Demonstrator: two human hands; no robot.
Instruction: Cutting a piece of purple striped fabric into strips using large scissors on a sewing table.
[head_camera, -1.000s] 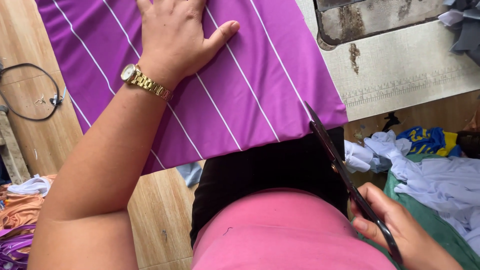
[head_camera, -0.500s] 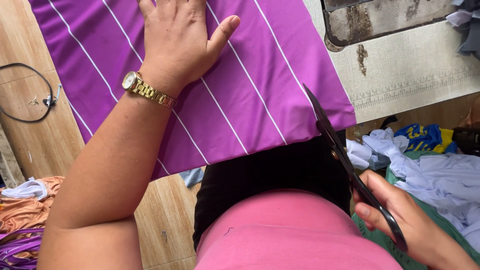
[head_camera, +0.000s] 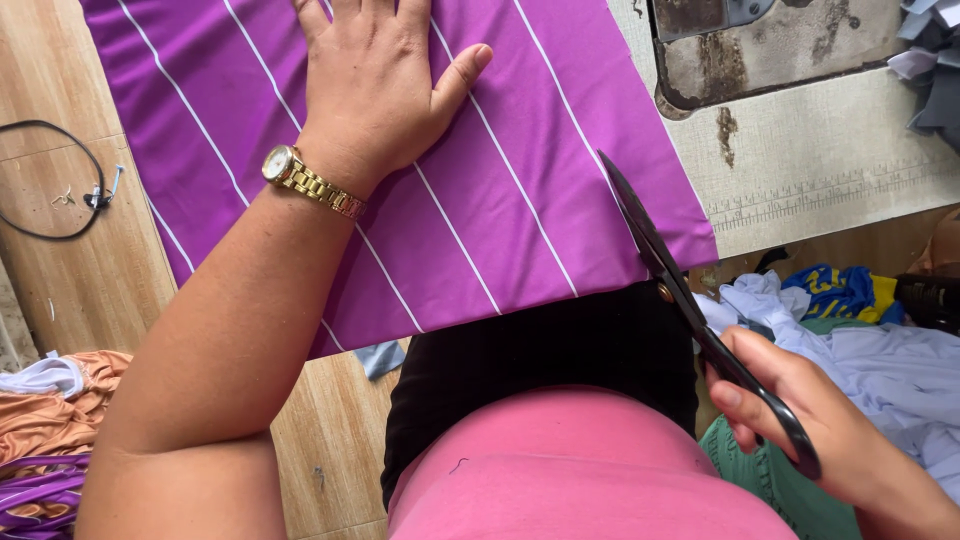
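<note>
Scissors (head_camera: 700, 320) in right hand (head_camera: 820, 430), blades closed, tip pointing up-left over purple fabric (head_camera: 520, 200).

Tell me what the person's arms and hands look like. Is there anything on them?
Both arms are bare, with no sleeves showing and no gloves. The left hand has a gold wristwatch on its wrist, with a round pale face and a gold link band. The right hand shows no rings or bracelets that I can see. The fingernails look short and unpainted.

The left hand (head_camera: 375, 85) lies flat, fingers spread toward twelve o'clock, while the right hand (head_camera: 810, 420) is curled closed at four o'clock.
</note>
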